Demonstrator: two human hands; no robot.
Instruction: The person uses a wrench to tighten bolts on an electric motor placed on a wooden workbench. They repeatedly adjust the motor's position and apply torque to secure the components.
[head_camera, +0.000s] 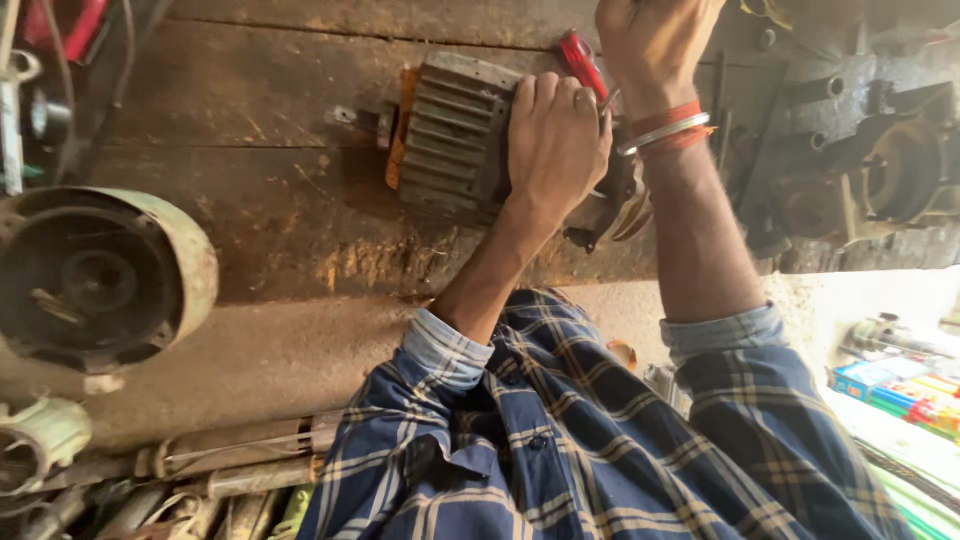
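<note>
Finned motor housing on the wooden bench: my left hand clasps its right end, a red-handled screwdriver lies just above that end, and my right hand beyond is closed on something I cannot make out; I judge a firm, steady downward brace best.

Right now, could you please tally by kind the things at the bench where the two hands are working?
Hands: 2, the left hand and the right hand
Finned grey motor body: 1
Red-handled screwdriver: 1
Round motor casing: 1
Total: 5
</note>
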